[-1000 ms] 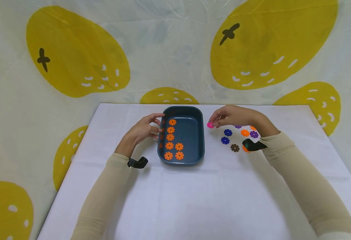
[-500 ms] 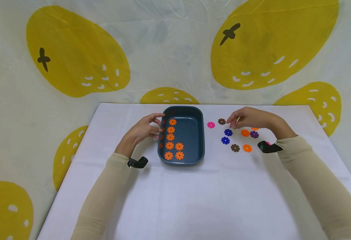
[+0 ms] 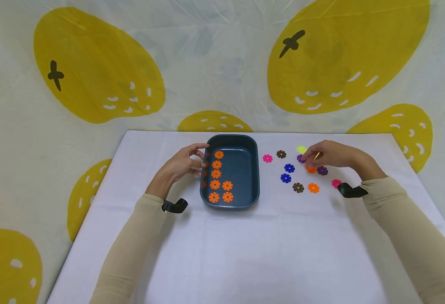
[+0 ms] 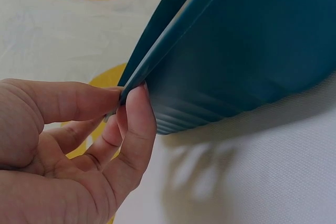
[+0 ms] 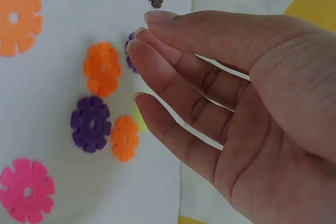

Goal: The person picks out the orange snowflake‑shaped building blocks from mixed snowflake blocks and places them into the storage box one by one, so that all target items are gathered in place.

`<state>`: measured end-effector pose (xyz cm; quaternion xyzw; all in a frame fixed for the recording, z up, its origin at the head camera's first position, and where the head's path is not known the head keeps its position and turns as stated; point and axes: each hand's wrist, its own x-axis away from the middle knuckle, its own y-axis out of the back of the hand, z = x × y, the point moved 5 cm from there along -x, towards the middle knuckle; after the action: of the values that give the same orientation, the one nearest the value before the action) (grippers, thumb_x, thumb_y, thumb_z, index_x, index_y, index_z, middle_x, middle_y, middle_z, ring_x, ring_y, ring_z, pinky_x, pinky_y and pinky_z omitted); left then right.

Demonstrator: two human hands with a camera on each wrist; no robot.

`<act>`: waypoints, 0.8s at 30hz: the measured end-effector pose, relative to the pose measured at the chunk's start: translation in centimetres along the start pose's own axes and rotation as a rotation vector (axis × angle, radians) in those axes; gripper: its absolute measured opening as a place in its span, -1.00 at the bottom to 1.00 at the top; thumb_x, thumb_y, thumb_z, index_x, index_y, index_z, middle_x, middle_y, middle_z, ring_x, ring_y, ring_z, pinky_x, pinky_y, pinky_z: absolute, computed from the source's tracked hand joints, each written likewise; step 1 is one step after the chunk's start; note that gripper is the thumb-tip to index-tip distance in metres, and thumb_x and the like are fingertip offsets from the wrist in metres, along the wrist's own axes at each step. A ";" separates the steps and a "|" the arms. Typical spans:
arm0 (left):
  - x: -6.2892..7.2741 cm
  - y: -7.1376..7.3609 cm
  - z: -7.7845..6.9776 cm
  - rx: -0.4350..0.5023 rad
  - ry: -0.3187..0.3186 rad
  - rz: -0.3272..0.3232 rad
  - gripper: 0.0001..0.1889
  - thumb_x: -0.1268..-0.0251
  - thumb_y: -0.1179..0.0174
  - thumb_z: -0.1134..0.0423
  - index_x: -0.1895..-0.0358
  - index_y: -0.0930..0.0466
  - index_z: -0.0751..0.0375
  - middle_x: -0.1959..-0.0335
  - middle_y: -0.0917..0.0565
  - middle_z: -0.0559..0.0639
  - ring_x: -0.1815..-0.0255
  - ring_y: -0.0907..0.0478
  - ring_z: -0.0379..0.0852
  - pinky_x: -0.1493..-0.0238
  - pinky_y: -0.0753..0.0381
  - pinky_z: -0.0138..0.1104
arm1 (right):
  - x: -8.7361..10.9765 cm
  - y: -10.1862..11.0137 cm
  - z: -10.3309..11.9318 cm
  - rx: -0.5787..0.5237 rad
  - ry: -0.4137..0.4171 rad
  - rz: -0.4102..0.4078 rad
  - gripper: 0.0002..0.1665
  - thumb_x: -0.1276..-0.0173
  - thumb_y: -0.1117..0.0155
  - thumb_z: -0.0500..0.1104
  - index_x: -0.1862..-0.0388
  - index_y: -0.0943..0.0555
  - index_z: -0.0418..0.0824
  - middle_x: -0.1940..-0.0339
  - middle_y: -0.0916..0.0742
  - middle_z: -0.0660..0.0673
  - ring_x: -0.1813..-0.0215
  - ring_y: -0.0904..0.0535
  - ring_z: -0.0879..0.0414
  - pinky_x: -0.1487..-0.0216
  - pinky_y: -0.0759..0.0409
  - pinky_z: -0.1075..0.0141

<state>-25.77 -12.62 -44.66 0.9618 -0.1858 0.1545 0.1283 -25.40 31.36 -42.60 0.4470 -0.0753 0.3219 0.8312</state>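
Note:
My left hand [image 3: 182, 162] pinches the left rim of a dark blue rectangular tray [image 3: 258, 177]; in the left wrist view the thumb and fingers meet on the rim of the tray [image 4: 236, 40]. Inside lie several orange notched discs [image 3: 216, 173] in rows along the left side. My right hand [image 3: 330, 153] hovers over the loose discs at right, fingers bent loosely with nothing between them. Its fingertips are by a purple disc [image 3: 299, 158] and partly cover an orange disc [image 3: 311, 170]. A yellow disc [image 3: 301, 149] lies just beyond.
Right of the tray lie a pink disc [image 3: 267, 158], a brown disc [image 3: 281, 154], a blue disc [image 3: 285, 178], an orange disc [image 3: 313, 188] and others. A second pink disc [image 3: 336, 183] is near the right wrist band [image 3: 351, 191]. White cloth [image 3: 222, 253] covers the table.
My right hand let go of the pink disc beside the tray and moved right across the loose discs, uncovering a brown and a yellow one. The left hand stays at the tray's rim.

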 end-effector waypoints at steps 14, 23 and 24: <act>0.0 0.0 0.2 0.006 -0.002 0.005 -0.24 -0.24 -0.14 0.59 -0.50 -0.34 -0.05 -0.10 -0.36 0.16 0.03 -0.56 0.11 0.21 -0.75 -0.21 | -0.3 -0.5 -2.1 0.099 -0.023 -0.054 -0.69 -0.39 -0.36 -0.23 -0.08 -0.68 -0.23 0.14 -0.73 -0.08 0.13 -0.63 0.03 0.04 -0.64 0.15; -0.2 0.1 0.2 0.001 -0.003 -0.001 -0.24 -0.23 -0.15 0.59 -0.50 -0.35 -0.06 -0.09 -0.37 0.15 0.02 -0.56 0.11 0.20 -0.75 -0.19 | -0.7 -1.0 -2.2 0.139 -0.068 -0.118 -0.72 -0.31 -0.43 -0.26 0.01 -0.68 -0.24 0.14 -0.69 -0.15 0.11 -0.56 -0.02 0.03 -0.65 0.04; -0.2 0.1 0.2 0.001 -0.005 0.001 -0.24 -0.23 -0.14 0.59 -0.50 -0.35 -0.06 -0.10 -0.37 0.16 0.02 -0.56 0.11 0.20 -0.75 -0.19 | -0.7 -1.1 -2.1 0.139 -0.076 -0.122 -0.72 -0.31 -0.44 -0.26 0.01 -0.67 -0.25 0.14 -0.69 -0.16 0.12 -0.56 -0.02 0.03 -0.65 0.03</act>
<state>-25.95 -12.70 -44.94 0.9621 -0.1866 0.1523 0.1275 -25.65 32.29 -44.92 0.5193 -0.0567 0.2580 0.8128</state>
